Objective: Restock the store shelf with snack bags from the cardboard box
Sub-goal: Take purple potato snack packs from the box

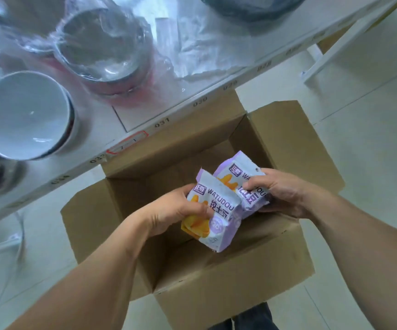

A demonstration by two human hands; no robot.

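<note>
The left hand (176, 208) curls around the near bag (216, 210); the right hand (278, 191) grips the far bag (238, 179). Both bags touch between the hands, above the open box (228, 277), long axes tilted, tops pointing toward the shelf (169, 115).

A pale tiled floor (359, 144) with thin grout lines fills the right and lower parts of the view, evenly lit by soft light. A white metal shelving frame (330, 53) slants across the upper right, its leg meeting the floor.
</note>
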